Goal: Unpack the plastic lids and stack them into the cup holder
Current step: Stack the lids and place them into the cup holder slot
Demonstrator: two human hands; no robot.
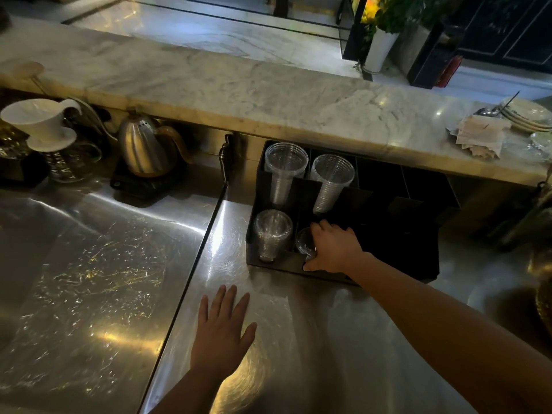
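Head view: right hand [334,249] grips a lid stack [305,244] in the cup holder [403,252], just right of ctr, front row, 2nd slot, w/ thumb below and fingers over the top. Left hand [222,333] is flat, fingers spread, holding nothing, at btm ctr; can't tell if it touches the steel counter [89,279]. Lids prob. light, thin, slick and easily cracked, so hold the stack by its sides. Dim light: no wrapper seen, right-hand slots too dark to read.
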